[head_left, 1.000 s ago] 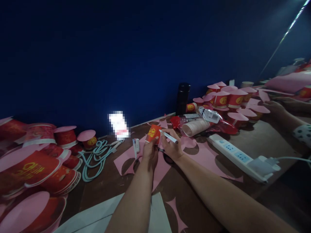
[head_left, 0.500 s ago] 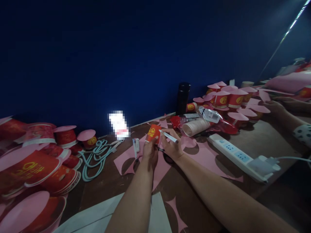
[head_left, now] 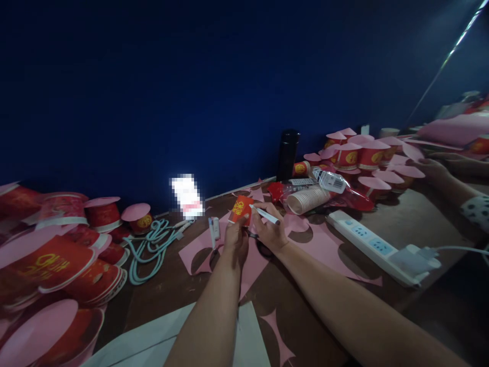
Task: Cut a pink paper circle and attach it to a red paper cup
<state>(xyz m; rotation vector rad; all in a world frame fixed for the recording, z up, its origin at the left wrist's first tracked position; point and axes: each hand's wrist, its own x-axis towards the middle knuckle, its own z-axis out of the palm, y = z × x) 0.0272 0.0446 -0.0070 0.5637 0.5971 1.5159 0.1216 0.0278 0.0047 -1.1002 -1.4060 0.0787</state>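
Observation:
My left hand (head_left: 237, 235) is closed around a red paper cup (head_left: 240, 208) with yellow lettering, held above the table on its side. In my right hand (head_left: 272, 229) is a white marker pen (head_left: 268, 216), gripped between thumb and fingers, its tip end at the cup's right side. Whether the tip touches the cup I cannot tell. Beneath both hands lies a cut-out sheet of pink paper (head_left: 252, 265). Part of a pair of dark scissor-like handles (head_left: 263, 250) shows under my right hand. Just left of the cup are small white pens or tubes (head_left: 214, 230).
Red cups with pink discs stand at left (head_left: 102, 214) and right (head_left: 347, 155). A stack of paper cups (head_left: 308, 198), a black flask (head_left: 288, 155), a power strip (head_left: 367, 244), a coiled cable (head_left: 147, 252) and a lit phone (head_left: 187, 196) lie around. Another person's hand (head_left: 431, 171) is at right.
My hands, the cup and the marker stay nearly in place. At far right, the other person's hand has tilted the pink paper piece it holds.

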